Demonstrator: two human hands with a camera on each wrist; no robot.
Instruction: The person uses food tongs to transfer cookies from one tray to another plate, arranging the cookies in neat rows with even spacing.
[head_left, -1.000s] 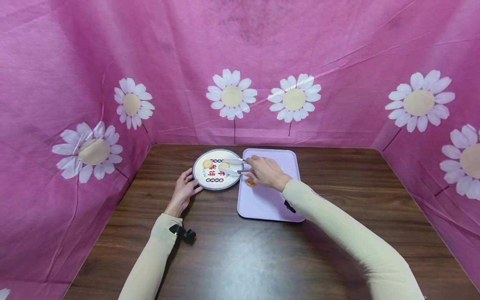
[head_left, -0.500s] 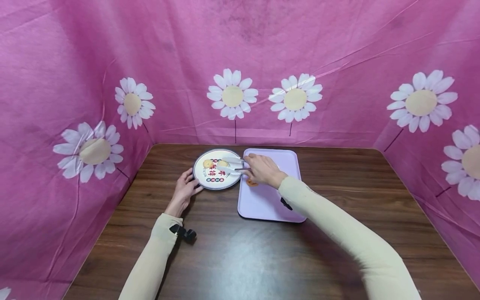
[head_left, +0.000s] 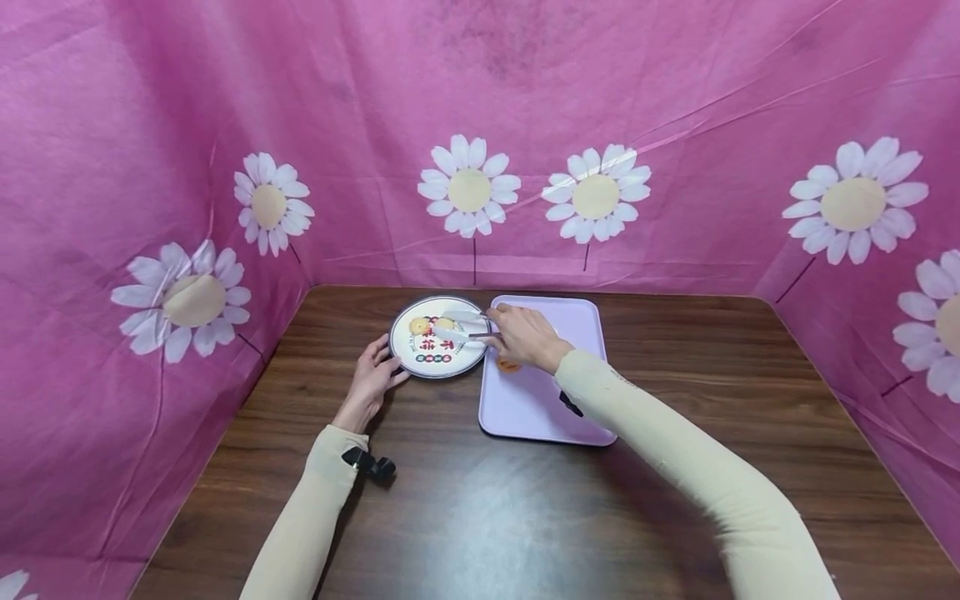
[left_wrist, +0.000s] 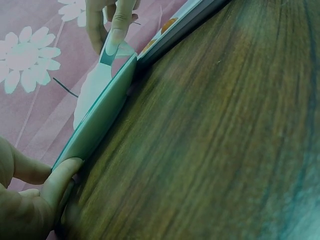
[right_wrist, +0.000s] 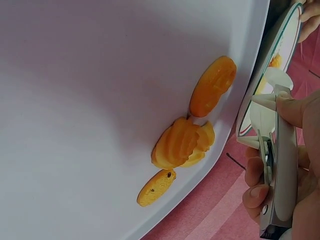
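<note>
My left hand (head_left: 371,380) pinches the near-left rim of a round white plate (head_left: 468,358) with a dark rim and red lettering. In the left wrist view, thumb and fingers (left_wrist: 62,175) lie on either side of that rim. My right hand (head_left: 525,335) grips metal-handled tongs (right_wrist: 285,170) with broad pale tips, reaching over the plate from the right. A yellow cookie (head_left: 418,326) lies on the plate, and a second pale cookie (head_left: 445,323) shows beside it at the tong tips. Several orange-yellow cookies (right_wrist: 212,86) lie along one side of the lilac tray (right_wrist: 75,125), under my right hand.
The tray stands right against the plate's right side on the brown wooden table (head_left: 420,517). Behind the table's far edge hangs a pink cloth (head_left: 360,167) with white daisies, which also closes off both sides. My right forearm crosses the tray's right edge.
The tongs have shifted slightly, and the second cookie sits a little farther left, closer to the first. My left hand keeps its place on the plate. The whole view has drifted slightly.
</note>
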